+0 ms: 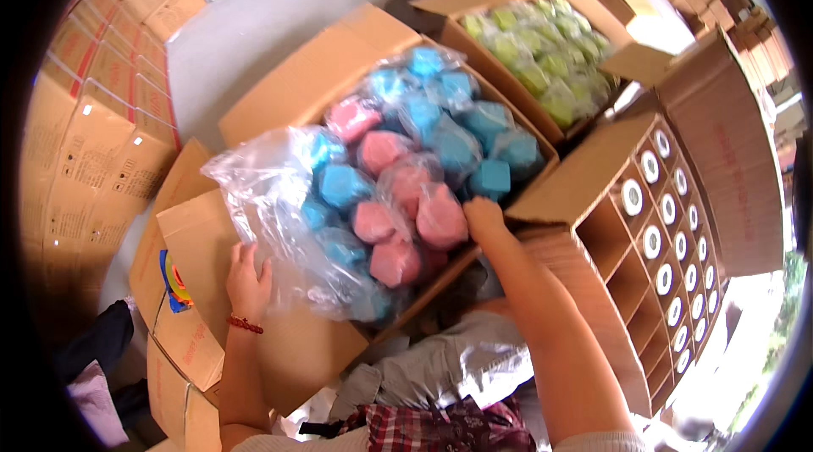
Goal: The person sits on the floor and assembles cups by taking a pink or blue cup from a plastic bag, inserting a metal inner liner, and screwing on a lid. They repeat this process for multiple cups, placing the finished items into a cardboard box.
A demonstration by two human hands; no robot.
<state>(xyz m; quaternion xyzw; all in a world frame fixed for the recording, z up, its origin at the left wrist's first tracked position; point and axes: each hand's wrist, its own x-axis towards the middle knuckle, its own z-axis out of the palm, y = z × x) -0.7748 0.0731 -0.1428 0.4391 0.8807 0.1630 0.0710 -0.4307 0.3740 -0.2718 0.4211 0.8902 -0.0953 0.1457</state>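
Observation:
In front of me stands an open carton point(292, 83) full of blue and pink pieces, each wrapped in clear plastic. A clear plastic liner point(279, 223) spills over the carton's left side. My left hand point(248, 278), below a beaded bracelet, rests open beside this liner, over the cardboard flap point(199, 227). At the near right rim my right hand point(484, 219) is closed, between a pink wrapped piece point(441, 219) and a blue wrapped piece point(490, 179). Its fingertips are hidden, so what it grips does not show.
Right of me is a divided carton point(605, 236) with several white round-ended items in its cells. Behind stands an open carton of green wrapped pieces point(533, 49). Stacked sealed cartons point(102, 155) line the left. A tape dispenser point(175, 281) lies on cardboard at left.

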